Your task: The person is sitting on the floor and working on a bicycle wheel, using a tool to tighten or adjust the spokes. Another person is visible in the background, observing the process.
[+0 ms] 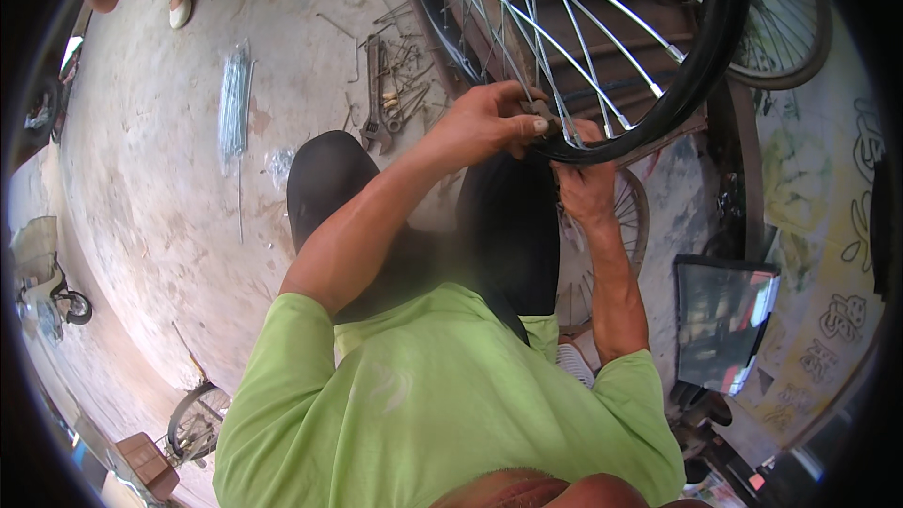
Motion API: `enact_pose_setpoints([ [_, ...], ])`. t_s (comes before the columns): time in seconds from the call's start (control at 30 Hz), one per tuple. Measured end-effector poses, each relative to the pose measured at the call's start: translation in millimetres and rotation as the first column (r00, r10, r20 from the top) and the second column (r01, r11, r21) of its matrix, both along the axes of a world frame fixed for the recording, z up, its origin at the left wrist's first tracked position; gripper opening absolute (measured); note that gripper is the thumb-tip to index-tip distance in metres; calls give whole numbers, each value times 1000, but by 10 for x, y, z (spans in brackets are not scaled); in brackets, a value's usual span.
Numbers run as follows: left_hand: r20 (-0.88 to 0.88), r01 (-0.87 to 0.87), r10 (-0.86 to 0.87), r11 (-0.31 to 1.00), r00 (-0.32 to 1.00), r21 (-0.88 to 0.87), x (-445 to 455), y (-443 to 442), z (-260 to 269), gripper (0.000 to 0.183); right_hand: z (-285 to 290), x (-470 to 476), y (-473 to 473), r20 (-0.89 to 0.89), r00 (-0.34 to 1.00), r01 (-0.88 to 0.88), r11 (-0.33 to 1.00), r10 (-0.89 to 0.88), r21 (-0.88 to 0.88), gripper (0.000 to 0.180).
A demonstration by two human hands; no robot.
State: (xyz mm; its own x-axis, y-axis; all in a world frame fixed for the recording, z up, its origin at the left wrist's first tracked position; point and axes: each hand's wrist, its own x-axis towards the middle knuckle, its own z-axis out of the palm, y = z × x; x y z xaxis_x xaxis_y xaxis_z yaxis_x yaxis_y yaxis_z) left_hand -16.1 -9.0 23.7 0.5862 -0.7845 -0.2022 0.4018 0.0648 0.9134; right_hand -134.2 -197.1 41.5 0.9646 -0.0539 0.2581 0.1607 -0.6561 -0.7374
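A spoked wheel with a black rim (726, 21) and shiny metal spokes (575, 42) stands tilted before me. My left hand (494, 116) pinches a small metal spoke wrench (542, 111) between thumb and fingers, at the spokes near the rim's lower edge. Below it, my right hand (589, 187) grips the rim from its outer side; some of its fingers are hidden behind the rim. An adjustable wrench (375, 95) lies on the floor left of the wheel, among loose old spokes (409, 95) and small parts.
A plastic-wrapped bundle of spokes (235, 109) and a small clear bag (281, 166) lie on the concrete floor. Another wheel (811, 49) stands at upper right, a dark glass panel (726, 324) at right. A person's foot (180, 3) is at upper left. A cardboard box (147, 464) sits lower left.
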Motion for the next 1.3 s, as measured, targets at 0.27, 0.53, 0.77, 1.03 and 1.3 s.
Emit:
enact_pose_setpoints([
  [0.27,432,-261,131,930,892,257,2,-115,-44,53,-28,-25,111,-103,993,80,962,-55,260,51],
  [0.53,26,-27,23,982,999,185,39,-23,115,37,-43,-31,115,-31,992,124,966,-120,226,44],
  [0.77,4,-342,344,932,939,118,36,38,53,35,-90,-83,73,-90,991,127,917,-100,378,45],
  [1.03,524,-481,322,854,789,200,-151,13,140,40,-173,-107,24,-39,993,121,911,-115,395,45],
  [1.3,591,-379,235,916,771,130,-154,-76,6,39,-378,-32,1,-10,985,171,964,-173,203,38],
])
